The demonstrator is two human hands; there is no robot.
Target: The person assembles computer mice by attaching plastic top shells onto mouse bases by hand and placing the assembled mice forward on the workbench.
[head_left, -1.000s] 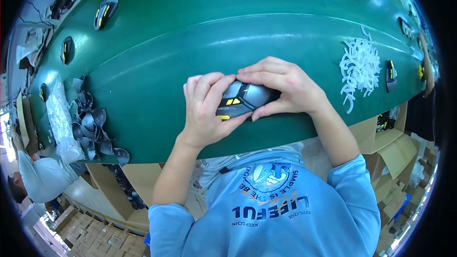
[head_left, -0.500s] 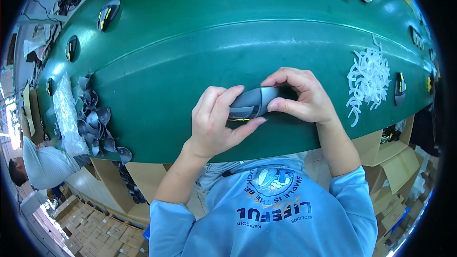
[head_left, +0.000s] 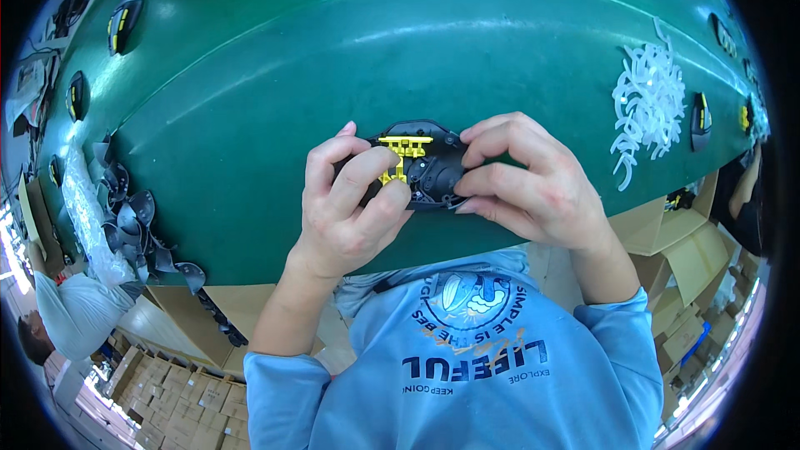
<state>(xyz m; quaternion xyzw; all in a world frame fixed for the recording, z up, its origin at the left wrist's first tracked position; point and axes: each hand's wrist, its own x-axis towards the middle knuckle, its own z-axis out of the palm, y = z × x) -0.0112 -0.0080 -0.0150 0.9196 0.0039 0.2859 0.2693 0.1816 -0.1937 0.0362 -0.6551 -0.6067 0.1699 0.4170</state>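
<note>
Between my two hands is a black computer mouse shell (head_left: 435, 179), its hollow inner side facing up. Yellow plastic parts (head_left: 406, 147) sit inside it, towards its left end. My left hand (head_left: 337, 208) is closed around that end, two fingertips pressing at the yellow parts. Opposite, my right hand (head_left: 537, 187) pinches the right end between thumb and fingers. The fingers hide both ends of the shell, which is held over the green table (head_left: 275, 142).
At right lies a pile of translucent white curved strips (head_left: 648, 100) beside a black-and-yellow mouse (head_left: 701, 121). Dark curved shells (head_left: 137, 217) and a clear plastic bag (head_left: 87, 217) lie at left. More mice (head_left: 125, 21) stand farther off. Cardboard boxes (head_left: 696, 283) flank me; another person (head_left: 79, 304) is at far left.
The mouse shell has been turned over: its smooth grey outside faced up before, and its inside with yellow parts shows now. Both hands have shifted their grip. The head view has moved slightly.
</note>
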